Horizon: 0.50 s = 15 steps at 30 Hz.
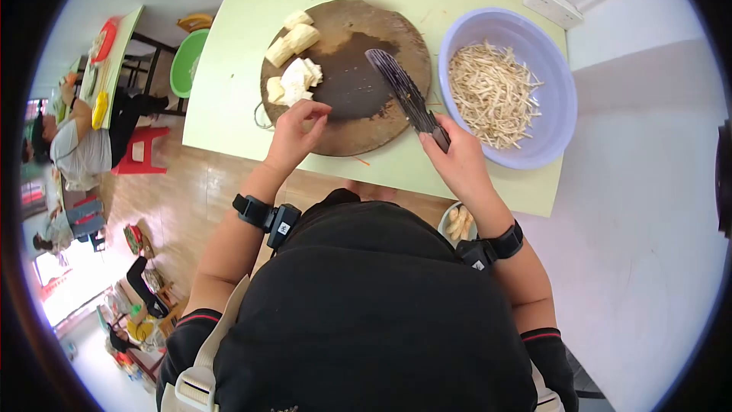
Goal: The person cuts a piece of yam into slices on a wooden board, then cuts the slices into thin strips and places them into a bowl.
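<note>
Fingers of the left hand [293,133] were bunched together with the tips curled down onto the near-left part of the board; whether they pinched anything between them could not be told. The right hand [457,160] had its fingers wrapped tight around the handle of a dark cleaver [400,88]. Each wrist wore a black strap with a small device, and a small bowl [446,223] of pale pieces sat low by the right forearm, under the near edge of the table.

Both hands worked over a round wooden cutting board [358,126] on a pale green table [229,91]. The cleaver's blade lay slanted across the right half of the board, its end pointing away and to the left, well apart from the left hand. Just beyond the left fingertips sat a heap of white chunks [299,80], and more pale blocks [293,37] lay at the far-left rim of the board.

To the right of the board, almost touching it, stood a lilac plastic basin [563,111] holding a pile of thin pale strips [492,91]. A white power strip [553,6] lay at the far right corner. Off to the left, past the table, stood a green basin [187,61] and a red stool [141,149], with another person [76,149] seated at a second table.
</note>
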Motion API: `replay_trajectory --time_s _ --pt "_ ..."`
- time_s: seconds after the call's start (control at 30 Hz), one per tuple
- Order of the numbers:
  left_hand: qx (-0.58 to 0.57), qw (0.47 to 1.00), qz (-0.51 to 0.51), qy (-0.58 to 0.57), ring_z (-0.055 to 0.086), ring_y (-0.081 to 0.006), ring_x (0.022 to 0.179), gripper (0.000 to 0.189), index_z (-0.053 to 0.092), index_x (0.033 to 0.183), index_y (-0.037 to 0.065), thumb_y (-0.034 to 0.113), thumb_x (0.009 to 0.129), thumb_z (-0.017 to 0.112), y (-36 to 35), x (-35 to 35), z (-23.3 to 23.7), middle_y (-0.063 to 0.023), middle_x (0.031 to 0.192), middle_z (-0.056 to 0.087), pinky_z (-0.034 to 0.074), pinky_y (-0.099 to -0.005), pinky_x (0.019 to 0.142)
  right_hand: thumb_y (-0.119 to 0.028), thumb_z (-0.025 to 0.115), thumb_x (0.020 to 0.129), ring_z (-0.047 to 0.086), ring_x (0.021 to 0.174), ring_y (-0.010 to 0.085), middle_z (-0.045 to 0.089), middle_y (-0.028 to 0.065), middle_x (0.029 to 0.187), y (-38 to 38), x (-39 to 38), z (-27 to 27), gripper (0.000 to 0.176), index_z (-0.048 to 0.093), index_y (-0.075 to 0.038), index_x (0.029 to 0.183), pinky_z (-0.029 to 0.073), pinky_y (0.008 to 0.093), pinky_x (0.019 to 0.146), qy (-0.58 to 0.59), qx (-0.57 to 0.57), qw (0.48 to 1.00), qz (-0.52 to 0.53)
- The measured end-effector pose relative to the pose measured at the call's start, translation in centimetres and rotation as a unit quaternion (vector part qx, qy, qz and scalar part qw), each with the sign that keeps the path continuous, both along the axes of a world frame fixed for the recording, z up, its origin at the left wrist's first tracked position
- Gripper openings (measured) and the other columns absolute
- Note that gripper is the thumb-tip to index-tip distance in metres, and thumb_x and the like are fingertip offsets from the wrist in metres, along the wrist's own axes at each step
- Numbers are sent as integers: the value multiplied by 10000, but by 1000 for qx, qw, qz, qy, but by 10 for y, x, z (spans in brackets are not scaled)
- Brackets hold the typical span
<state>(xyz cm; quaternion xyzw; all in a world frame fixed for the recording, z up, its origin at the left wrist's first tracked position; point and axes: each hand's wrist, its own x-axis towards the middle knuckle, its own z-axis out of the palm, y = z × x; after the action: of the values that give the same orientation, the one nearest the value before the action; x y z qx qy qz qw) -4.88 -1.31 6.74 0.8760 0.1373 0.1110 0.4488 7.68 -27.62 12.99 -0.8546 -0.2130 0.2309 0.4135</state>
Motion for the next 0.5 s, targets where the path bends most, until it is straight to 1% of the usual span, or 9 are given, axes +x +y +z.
replay_trajectory --time_s 0.03,0.1,0.13,0.23,0.27,0.3,0.37,0.4,0.5 --pt "-1 1000 7 2 647 -176 862 164 657 1015 3 15 853 638 4 -6 0 -92 957 651 519 -286 784 -217 634 860 550 577 247 566 123 645 7 2 -6 322 609 -21 1115 434 370 581 -7 -4 1000 9" --pt "55 995 87 -12 643 -179 836 158 657 999 14 9 842 645 13 -16 -1 -90 971 635 526 -277 753 -214 626 863 562 594 268 571 128 654 16 2 -15 327 599 -26 1129 439 382 593 -18 -9 999 25" --pt "89 990 106 -15 624 -184 784 223 641 1039 33 23 820 681 20 -19 -5 -87 1011 603 526 -269 705 -213 625 862 574 610 283 581 136 673 20 3 -20 322 599 -28 1125 441 388 597 -30 -11 999 22" --pt "130 978 161 -24 601 -184 742 341 609 1113 40 55 793 727 34 -14 -14 -86 1037 574 524 -281 680 -208 624 861 588 634 307 596 146 699 30 2 -25 317 598 -27 1119 445 396 604 -39 -18 999 20" --pt "107 979 175 -2 581 -250 828 413 574 1117 47 119 759 766 38 -11 -17 -118 1050 538 515 -344 701 -204 624 860 590 641 315 600 150 706 32 1 -27 315 598 -25 1118 447 399 608 -32 -22 999 15" --pt "102 979 177 -5 581 -250 828 413 574 1117 47 119 759 766 43 -8 -24 -118 1050 538 515 -344 701 -204 624 860 590 641 315 600 150 706 33 1 -31 315 598 -25 1118 447 399 608 -36 -26 999 17" --pt "117 976 182 38 578 -278 830 384 565 1061 33 134 754 773 49 -2 -39 -121 1008 534 510 -357 718 -195 620 862 589 627 308 594 150 684 33 -1 -39 303 598 -21 1108 445 398 601 -20 -46 999 19" --pt "74 977 190 60 576 -292 849 338 559 982 20 134 749 776 46 1 -31 -127 990 520 508 -363 713 -195 620 862 589 627 308 594 150 684 33 -2 -38 303 598 -21 1108 445 398 601 -25 -52 998 19" --pt "66 979 181 59 582 -268 772 301 560 943 16 128 760 771 49 -1 -33 -117 909 553 504 -338 682 -193 610 870 599 621 289 588 137 655 36 -3 -34 301 592 -18 1115 448 393 596 -22 -79 996 28"
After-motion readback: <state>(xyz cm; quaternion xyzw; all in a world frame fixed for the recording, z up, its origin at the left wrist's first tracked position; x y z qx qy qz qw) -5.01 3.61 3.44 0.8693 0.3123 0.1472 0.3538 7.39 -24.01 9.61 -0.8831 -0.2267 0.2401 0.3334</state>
